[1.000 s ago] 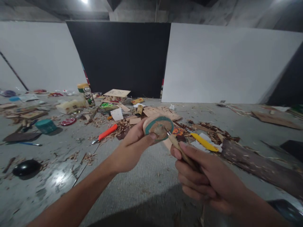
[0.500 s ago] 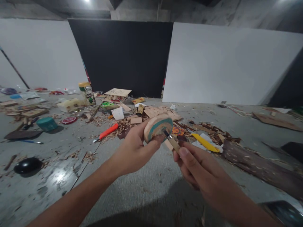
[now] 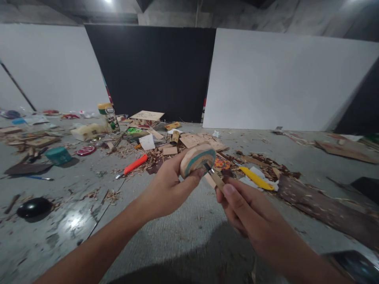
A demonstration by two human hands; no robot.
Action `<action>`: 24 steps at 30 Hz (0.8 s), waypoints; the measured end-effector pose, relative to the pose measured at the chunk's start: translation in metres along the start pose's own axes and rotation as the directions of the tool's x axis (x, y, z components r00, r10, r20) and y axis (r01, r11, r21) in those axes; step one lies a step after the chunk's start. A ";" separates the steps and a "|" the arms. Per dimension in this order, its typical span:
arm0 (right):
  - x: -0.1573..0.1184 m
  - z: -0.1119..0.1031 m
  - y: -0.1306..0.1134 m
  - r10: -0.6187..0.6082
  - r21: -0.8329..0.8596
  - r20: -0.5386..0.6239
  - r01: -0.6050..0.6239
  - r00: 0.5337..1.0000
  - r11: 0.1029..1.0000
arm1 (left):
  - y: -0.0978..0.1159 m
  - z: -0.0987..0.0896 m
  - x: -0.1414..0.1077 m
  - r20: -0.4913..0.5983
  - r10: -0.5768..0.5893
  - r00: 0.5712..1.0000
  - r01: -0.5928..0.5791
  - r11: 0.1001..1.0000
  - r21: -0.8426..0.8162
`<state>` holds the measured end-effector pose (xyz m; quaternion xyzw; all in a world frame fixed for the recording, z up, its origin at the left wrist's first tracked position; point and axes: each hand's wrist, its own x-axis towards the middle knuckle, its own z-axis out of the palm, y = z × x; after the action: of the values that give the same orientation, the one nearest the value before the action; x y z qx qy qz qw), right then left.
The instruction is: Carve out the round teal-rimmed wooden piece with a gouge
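My left hand (image 3: 173, 185) is closed around a round wooden disc (image 3: 197, 156), its thumb lying on the face. The disc is pale wood with a teal ring near its rim and rougher wood in the middle, and it is tilted toward me. In my right hand (image 3: 247, 209) is a slim wooden-handled tool (image 3: 218, 181) with a shiny metal collar and a dark tip. The tip meets the disc's face beside my left thumb; whether it is a brush or a blade I cannot tell. Both hands are above the concrete floor.
An orange cutter (image 3: 135, 164) and a yellow-handled tool (image 3: 257, 178) lie beyond my hands amid wood shavings. To the left are a teal pot (image 3: 58, 156), a black rounded object (image 3: 34, 207) and a bottle (image 3: 109, 117). A bark-like slab (image 3: 322, 209) lies right.
Hands, disc and tool stay almost where they were. The disc seems very slightly shifted in my left hand, and the tool's tip remains on its face.
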<state>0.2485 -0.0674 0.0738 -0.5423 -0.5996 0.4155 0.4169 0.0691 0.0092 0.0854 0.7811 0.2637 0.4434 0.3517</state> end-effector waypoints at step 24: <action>0.008 0.012 -0.002 0.115 0.404 0.122 -0.155 0.986 0.901 | -0.007 0.005 -0.002 -0.034 0.019 0.999 -0.016 0.997 0.074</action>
<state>0.2355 -0.0604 0.0723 -0.4619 -0.4786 0.5858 0.4630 0.0724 0.0106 0.0773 0.7882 0.2792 0.4497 0.3141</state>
